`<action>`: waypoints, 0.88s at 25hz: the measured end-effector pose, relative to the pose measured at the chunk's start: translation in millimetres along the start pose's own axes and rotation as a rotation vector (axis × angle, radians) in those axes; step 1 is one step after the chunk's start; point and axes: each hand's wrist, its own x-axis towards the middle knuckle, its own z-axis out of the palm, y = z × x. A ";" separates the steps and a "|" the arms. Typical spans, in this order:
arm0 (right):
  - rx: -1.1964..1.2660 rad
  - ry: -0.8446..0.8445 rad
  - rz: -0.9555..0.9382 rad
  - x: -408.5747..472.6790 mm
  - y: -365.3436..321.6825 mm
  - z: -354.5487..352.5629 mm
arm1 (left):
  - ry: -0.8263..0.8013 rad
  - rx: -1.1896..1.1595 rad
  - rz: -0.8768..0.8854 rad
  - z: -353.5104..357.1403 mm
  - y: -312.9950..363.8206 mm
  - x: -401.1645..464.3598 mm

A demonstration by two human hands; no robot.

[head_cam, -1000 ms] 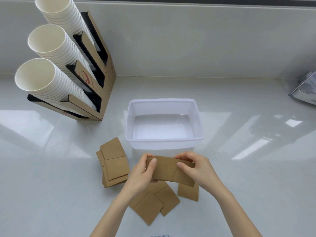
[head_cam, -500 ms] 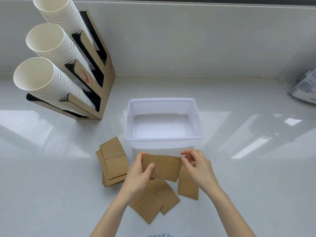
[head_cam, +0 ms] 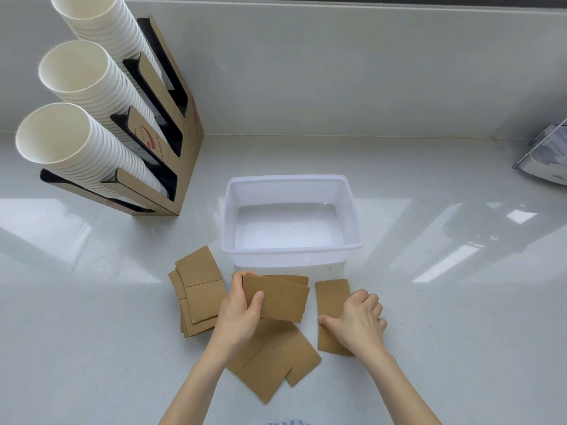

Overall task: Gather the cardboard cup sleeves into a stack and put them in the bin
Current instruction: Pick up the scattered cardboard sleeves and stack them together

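Note:
Flat brown cardboard cup sleeves lie on the white counter in front of an empty white plastic bin (head_cam: pixel 291 182). My left hand (head_cam: pixel 239 314) holds a small stack of sleeves (head_cam: pixel 283 299) just above the counter, thumb on top. My right hand (head_cam: pixel 357 322) rests on a single sleeve (head_cam: pixel 333 297) lying to the right, with its fingers curled over the sleeve's right edge. A pile of sleeves (head_cam: pixel 199 289) lies left of my left hand. More loose sleeves (head_cam: pixel 276 363) lie fanned out under my left wrist.
A cardboard dispenser (head_cam: pixel 171 124) with three tilted columns of white paper cups (head_cam: pixel 76 87) stands at the back left. A metal and plastic object (head_cam: pixel 549 157) sits at the right edge. The wall runs along the back of the counter.
My right hand let go of the held stack and moved down to the right onto the single sleeve. My left hand keeps the stack alone.

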 end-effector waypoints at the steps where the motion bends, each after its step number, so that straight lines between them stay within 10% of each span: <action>1: 0.027 0.000 -0.013 -0.4 -1.0 0.0 | -0.001 0.003 -0.004 0.2 0.0 0.0; 11: 0.527 -0.009 -0.137 2.3 15.8 -15.2 | 0.002 -0.047 0.002 0.4 -5.8 3.7; 22: 0.477 -0.036 -0.455 -12.5 -9.5 -30.9 | -0.036 -0.088 -0.045 1.9 0.5 0.7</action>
